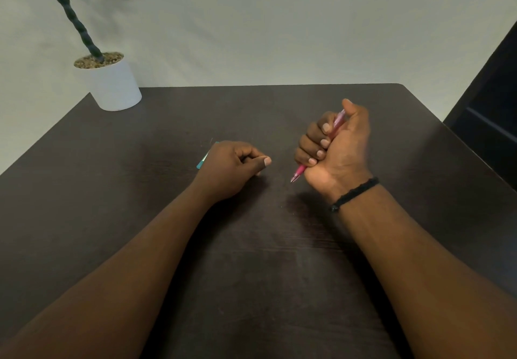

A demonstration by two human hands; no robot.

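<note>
My right hand [334, 147] is raised over the dark table [251, 246], fist wrapped round a pink pen [300, 170]. The pen's tip points down and left toward the table, and its top end sticks out by my thumb. A black braided band circles that wrist. My left hand [233, 167] rests on the table to the left, fingers curled with the thumb against them; whether it holds something I cannot tell. A teal object [202, 161] lies on the table, mostly hidden behind my left hand.
A white pot [112, 84] with a green plant stands at the table's far left corner. A pale wall runs behind the table. A dark piece of furniture [489, 123] stands at the right edge.
</note>
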